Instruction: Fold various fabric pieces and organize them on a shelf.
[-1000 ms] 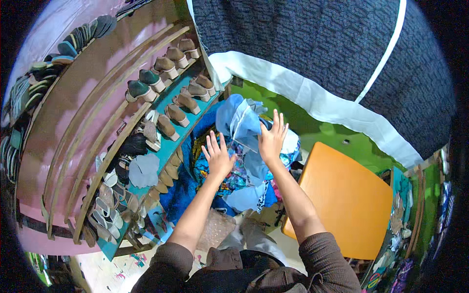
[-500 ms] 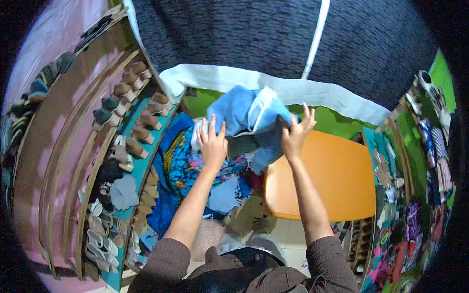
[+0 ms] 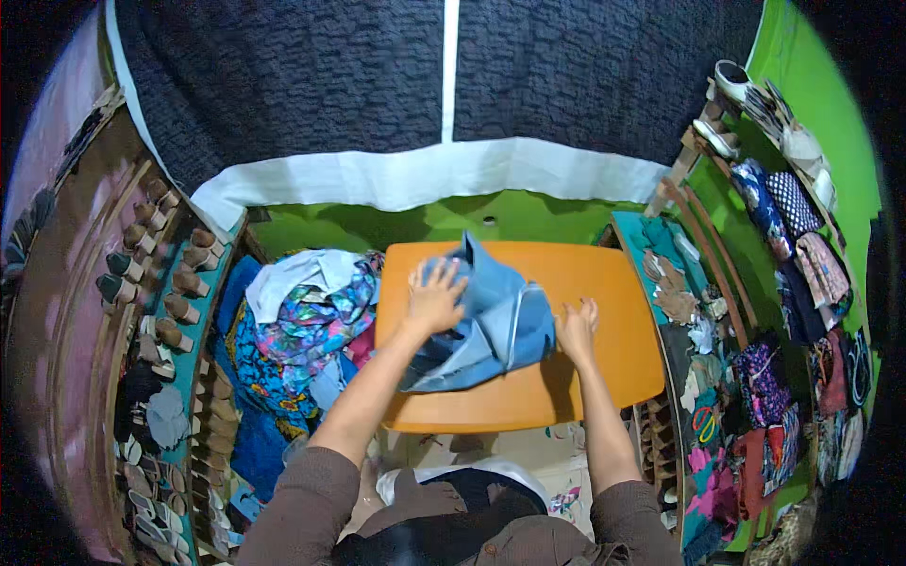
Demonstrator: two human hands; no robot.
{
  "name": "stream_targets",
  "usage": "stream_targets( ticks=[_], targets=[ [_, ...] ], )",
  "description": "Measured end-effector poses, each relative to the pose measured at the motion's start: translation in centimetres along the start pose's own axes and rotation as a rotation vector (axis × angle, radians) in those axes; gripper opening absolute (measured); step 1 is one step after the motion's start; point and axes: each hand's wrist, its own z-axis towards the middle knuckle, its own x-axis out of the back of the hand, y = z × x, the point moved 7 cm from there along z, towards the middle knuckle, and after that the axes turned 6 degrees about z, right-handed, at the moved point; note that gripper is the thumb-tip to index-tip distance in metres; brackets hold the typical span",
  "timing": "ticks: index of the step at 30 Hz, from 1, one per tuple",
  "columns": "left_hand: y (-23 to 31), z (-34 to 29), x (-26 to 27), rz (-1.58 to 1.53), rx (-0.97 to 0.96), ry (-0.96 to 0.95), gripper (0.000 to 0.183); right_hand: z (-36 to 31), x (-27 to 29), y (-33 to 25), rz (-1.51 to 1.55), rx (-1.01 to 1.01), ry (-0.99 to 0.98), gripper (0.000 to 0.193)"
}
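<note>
A crumpled blue denim garment (image 3: 495, 311) with a pale seam or trim lies bunched on the orange table (image 3: 604, 368). My left hand (image 3: 437, 297) rests on its left part, fingers spread over the cloth. At the garment's right edge is my right hand (image 3: 576, 330), its fingers slightly bent and apart; whether it touches the cloth is hard to see. Left of the table rises a pile of clothes, with a colourful patterned cloth (image 3: 316, 311) and a white cloth (image 3: 297, 278) on top.
A rack of shoes (image 3: 184, 307) stands along the left side. On the right, shelves hold folded clothes (image 3: 793, 203), a purple patterned cloth (image 3: 763, 377) and white shoes (image 3: 715, 139). A dark curtain (image 3: 311, 85) with a white lower band (image 3: 377, 179) hangs across the back.
The denim garment has come down from above the clothes pile onto the orange table, both hands moving with it. My view has turned right, so more of the right shelves shows.
</note>
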Motion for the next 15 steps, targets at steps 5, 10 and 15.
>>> stream_targets(
  ticks=[5,10,15],
  targets=[
    [-1.5,-0.5,-6.5,-0.034,0.211,-0.145,0.074,-0.5,-1.7,0.1,0.241,0.055,-0.131,0.049],
    [1.6,-2.3,-8.4,-0.376,0.475,-0.278,0.085,0.0,-3.4,-2.5,0.268,0.115,-0.194,0.060],
    [2.5,-3.3,-8.2,-0.458,0.598,-0.128,0.074,-0.6,-5.4,-4.1,0.282,0.164,-0.208,0.062]
  ],
)
